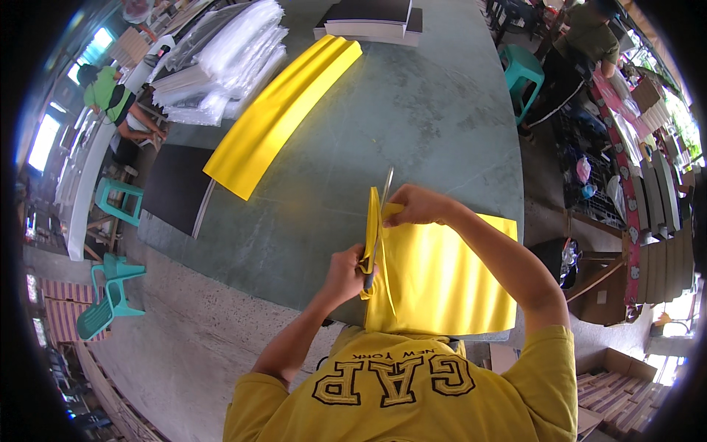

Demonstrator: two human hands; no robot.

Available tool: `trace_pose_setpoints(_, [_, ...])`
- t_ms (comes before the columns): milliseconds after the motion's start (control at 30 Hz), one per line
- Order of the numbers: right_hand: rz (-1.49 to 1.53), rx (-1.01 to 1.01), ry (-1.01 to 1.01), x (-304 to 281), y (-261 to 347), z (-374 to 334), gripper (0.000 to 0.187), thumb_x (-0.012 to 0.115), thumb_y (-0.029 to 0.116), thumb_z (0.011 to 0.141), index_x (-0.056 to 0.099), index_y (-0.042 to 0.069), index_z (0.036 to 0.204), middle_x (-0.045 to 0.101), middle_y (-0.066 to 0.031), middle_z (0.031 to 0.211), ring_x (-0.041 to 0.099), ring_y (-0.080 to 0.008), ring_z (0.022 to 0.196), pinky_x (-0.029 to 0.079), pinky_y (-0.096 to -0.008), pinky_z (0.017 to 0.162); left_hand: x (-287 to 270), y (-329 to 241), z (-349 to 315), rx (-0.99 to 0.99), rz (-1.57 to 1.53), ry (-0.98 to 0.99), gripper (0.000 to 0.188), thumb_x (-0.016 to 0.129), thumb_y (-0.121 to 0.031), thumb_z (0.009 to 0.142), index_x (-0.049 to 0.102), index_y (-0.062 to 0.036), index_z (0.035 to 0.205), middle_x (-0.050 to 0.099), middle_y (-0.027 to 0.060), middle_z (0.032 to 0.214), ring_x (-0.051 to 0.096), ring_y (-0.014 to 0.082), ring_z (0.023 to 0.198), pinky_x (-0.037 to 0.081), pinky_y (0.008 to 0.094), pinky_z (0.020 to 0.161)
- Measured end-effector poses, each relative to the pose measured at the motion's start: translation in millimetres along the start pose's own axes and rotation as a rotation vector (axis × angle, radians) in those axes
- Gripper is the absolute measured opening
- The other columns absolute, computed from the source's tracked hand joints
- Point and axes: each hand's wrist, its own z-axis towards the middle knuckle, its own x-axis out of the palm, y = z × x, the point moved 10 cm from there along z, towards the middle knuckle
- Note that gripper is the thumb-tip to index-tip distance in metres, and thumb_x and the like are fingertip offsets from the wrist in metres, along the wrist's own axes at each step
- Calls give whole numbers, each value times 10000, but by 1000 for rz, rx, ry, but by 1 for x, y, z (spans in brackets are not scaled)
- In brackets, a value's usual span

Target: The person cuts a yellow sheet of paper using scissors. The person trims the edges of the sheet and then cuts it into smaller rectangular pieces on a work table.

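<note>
I watch remotely as the left hand (345,275), curled tight, grips scissors (379,239) and the right hand (417,205), nearly closed, pinches the yellow sheet (442,272) lying along the gray-green table's (412,110) near edge.

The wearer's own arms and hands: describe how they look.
Both the left hand and right hand are bare, without gloves. The forearms are uncovered; short mustard-yellow fabric sleeves belong to a matching T-shirt with dark-outlined lettering.
</note>
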Motion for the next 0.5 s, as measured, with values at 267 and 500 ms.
trace_pose_setpoints(267, [-28, -90, -204, -10, 9, 5, 773, 753, 412, 657, 436, 25, 1246, 532, -174, 1173, 488, -279, 1113, 391, -347, 923, -45, 28, -6, -114, 48, -83, 225, 660, -180, 762, 542, 6, 808, 609, 116, 633, 616, 186, 557, 464, 315, 533])
trace_pose_setpoints(500, [693, -9, 15, 88, 18, 7, 501, 588, 490, 806, 575, 41, 1026, 560, -68, 949, 567, -156, 800, 495, -275, 631, -11, 30, -30, -76, 96, 93, 245, 604, -214, 819, 568, 2, 928, 575, 152, 656, 574, 223, 575, 427, 326, 552])
